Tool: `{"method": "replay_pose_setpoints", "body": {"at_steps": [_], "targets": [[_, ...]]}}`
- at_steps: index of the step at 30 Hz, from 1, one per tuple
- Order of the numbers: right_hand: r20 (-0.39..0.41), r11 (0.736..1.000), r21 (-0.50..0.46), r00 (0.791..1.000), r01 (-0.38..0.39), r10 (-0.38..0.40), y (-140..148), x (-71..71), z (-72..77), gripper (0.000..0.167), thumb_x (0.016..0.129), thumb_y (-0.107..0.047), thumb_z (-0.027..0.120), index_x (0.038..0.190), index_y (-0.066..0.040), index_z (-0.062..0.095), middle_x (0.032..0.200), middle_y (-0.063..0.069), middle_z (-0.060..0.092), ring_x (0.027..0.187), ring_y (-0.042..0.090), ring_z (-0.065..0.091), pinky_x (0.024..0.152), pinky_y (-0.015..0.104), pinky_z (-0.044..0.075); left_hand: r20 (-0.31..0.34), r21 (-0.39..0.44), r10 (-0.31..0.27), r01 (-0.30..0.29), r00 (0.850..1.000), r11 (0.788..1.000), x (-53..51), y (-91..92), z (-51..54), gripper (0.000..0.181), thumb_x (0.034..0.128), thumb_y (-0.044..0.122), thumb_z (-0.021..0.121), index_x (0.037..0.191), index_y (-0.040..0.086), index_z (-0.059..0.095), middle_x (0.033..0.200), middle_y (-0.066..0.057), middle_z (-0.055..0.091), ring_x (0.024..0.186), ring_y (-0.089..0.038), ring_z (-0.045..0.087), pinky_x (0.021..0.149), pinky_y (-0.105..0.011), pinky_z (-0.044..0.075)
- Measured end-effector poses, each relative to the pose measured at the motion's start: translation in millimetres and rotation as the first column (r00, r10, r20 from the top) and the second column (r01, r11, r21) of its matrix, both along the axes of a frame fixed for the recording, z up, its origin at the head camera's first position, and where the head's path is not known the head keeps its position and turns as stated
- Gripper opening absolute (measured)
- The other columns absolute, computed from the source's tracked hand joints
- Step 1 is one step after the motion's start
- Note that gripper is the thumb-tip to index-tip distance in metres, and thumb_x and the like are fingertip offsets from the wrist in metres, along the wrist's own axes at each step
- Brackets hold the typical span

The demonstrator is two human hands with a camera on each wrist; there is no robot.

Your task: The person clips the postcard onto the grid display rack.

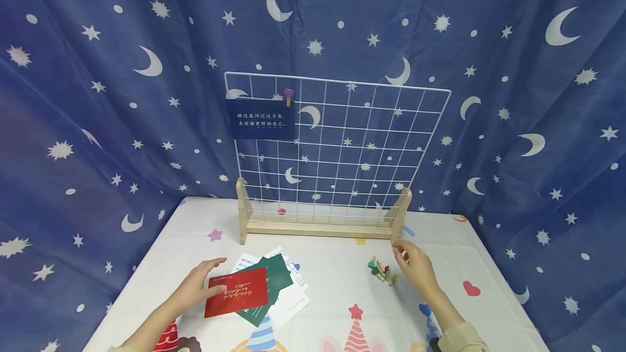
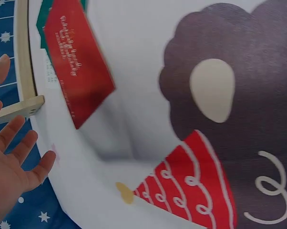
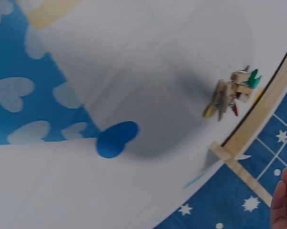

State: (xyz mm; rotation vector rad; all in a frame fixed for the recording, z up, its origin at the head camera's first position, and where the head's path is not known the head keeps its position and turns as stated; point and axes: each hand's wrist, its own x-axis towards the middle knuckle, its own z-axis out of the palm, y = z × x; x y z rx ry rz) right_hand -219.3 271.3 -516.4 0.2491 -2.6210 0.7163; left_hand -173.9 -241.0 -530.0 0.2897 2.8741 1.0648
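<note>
My left hand (image 1: 194, 286) hovers over the left edge of a red card (image 1: 244, 291), fingers spread and relaxed, holding nothing. Apart from the card in the left wrist view, the same hand (image 2: 15, 152) has loosely bent fingers. Beneath the red card lie a green card (image 1: 279, 273) and several white cards (image 1: 292, 304), fanned out. Right of a small pile of wooden clothespins (image 1: 382, 271) with coloured tops is my right hand (image 1: 415, 266), its fingers loosely bent and nothing visible in them. Only part of that hand (image 3: 284, 200) shows in the right wrist view.
Behind the cards stands a white wire grid (image 1: 337, 145) in a wooden base (image 1: 318, 230). A navy card (image 1: 261, 119) with white writing hangs at its upper left from a clothespin with a purple heart (image 1: 289, 94). A star-and-moon curtain (image 1: 513, 96) surrounds the patterned white tablecloth (image 1: 332, 276).
</note>
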Motion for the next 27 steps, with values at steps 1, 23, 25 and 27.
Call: {"method": "replay_pose_setpoints", "body": {"at_steps": [1, 23, 25, 27], "targets": [[0.002, 1.000, 0.007, 1.000, -0.003, 0.003, 1, -0.7, -1.4, 0.010, 0.087, -0.005, 0.063, 0.095, -0.001, 0.067, 0.075, 0.004, 0.064, 0.059, 0.007, 0.050, 0.050, 0.020, 0.042, 0.009, -0.009, 0.001, -0.001, 1.000, 1.000, 0.6, 0.0, -0.5, 0.067, 0.0763, 0.023, 0.077, 0.133, 0.003, 0.047, 0.125, -0.024, 0.053, 0.116, -0.043, 0.048, 0.094, -0.063, 0.042], [0.286, 0.998, 0.056, 0.957, 0.025, -0.040, 23, -9.0, -42.7, 0.019, 0.087, -0.013, 0.064, 0.100, -0.001, 0.065, 0.080, 0.004, 0.064, 0.066, 0.011, 0.056, 0.056, 0.026, 0.047, 0.075, -0.171, -0.057, 0.069, 0.996, 0.983, -0.3, -10.2, -33.2, 0.090, 0.0597, 0.039, 0.086, 0.132, 0.002, 0.048, 0.133, -0.027, 0.047, 0.122, -0.051, 0.041, 0.086, -0.073, 0.038], [0.312, 0.999, 0.047, 0.949, 0.026, -0.039, 26, -8.2, -46.5, 0.021, 0.087, -0.014, 0.064, 0.102, 0.000, 0.064, 0.083, 0.006, 0.064, 0.069, 0.014, 0.058, 0.058, 0.029, 0.049, 0.075, -0.182, -0.066, 0.078, 0.995, 0.980, -0.3, -10.8, -34.9, 0.095, 0.0581, 0.041, 0.086, 0.133, -0.002, 0.046, 0.134, -0.028, 0.045, 0.123, -0.053, 0.039, 0.086, -0.074, 0.037], [0.338, 0.999, 0.031, 0.940, 0.029, -0.038, 28, -6.7, -50.0, 0.023, 0.087, -0.015, 0.064, 0.104, 0.001, 0.063, 0.086, 0.009, 0.064, 0.072, 0.017, 0.060, 0.063, 0.034, 0.052, 0.077, -0.201, -0.072, 0.086, 0.994, 0.976, -1.4, -10.8, -36.2, 0.098, 0.0573, 0.041, 0.087, 0.133, -0.005, 0.045, 0.135, -0.028, 0.046, 0.123, -0.054, 0.038, 0.086, -0.075, 0.036]]}}
